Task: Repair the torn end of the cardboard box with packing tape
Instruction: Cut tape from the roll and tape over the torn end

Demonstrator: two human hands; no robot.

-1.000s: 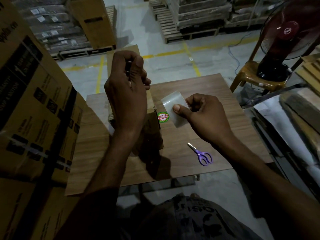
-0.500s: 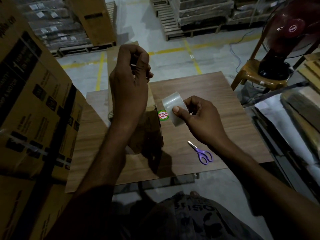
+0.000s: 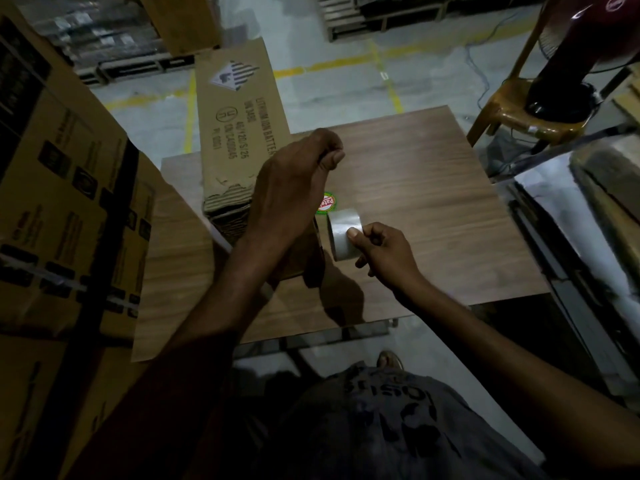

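Your right hand point(image 3: 388, 254) grips the tape roll point(image 3: 344, 233) just beside the cardboard box point(image 3: 239, 133), which lies on the table point(image 3: 433, 202) pointing to 11 o'clock, torn end point(image 3: 227, 199) nearest you. Your left hand point(image 3: 294, 192) is pinched at 12 o'clock of the roll, on the clear tape's end I'd guess, but I cannot tell. Draw the strip taut, bridge the tear squarely, and press it flat.
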